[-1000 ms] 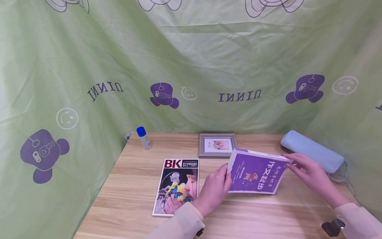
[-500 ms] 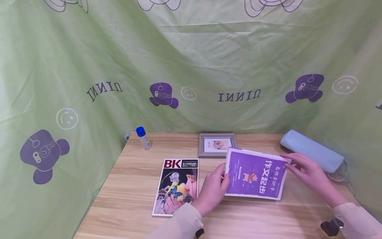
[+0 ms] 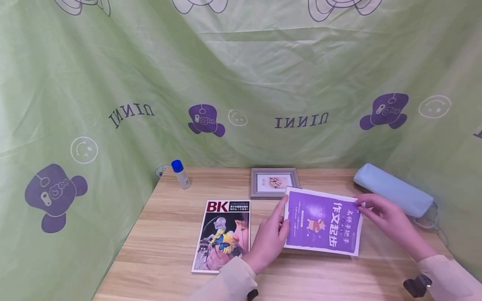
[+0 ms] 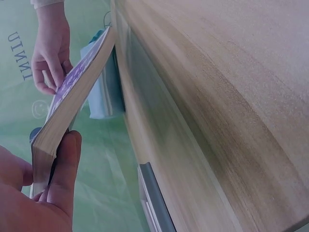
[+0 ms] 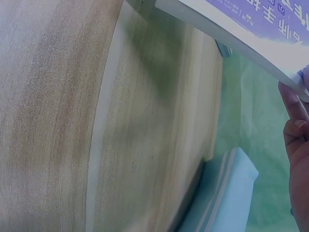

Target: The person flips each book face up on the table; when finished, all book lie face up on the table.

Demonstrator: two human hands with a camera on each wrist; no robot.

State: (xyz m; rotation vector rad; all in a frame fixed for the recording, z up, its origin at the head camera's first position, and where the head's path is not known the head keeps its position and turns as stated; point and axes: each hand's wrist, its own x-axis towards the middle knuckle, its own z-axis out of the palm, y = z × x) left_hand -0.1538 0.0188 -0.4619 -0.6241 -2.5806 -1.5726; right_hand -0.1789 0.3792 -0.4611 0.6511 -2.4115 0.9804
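Purple bk (image 3: 320,221) w/ white borders is hanging tilted above the desk (image 3: 150,246), cover up, its print running sideways. L hand (image 3: 268,238) is gripping its L edge, fingers narrowed to bk thickness: in L wrist view, fingers are reaching under & page edges are facing the cam. R hand (image 3: 391,217) is pinching the far R corner b/w thumb & fingers. Grey pic frame (image 3: 255,184) is lying flat just beyond, its near R corner partly hidden by the bk in head view. BK mag (image 3: 222,236) is lying face up L of the bk, L forearm partly covering its near R corner. Lt-blue case (image 3: 393,190) is lying diagonally beyond R hand, near desk's far R edge. Blue-capped btl (image 3: 181,174) is standing near far L corner. Green cloth (image 3: 241,62) w/ purple prints is hanging behind.
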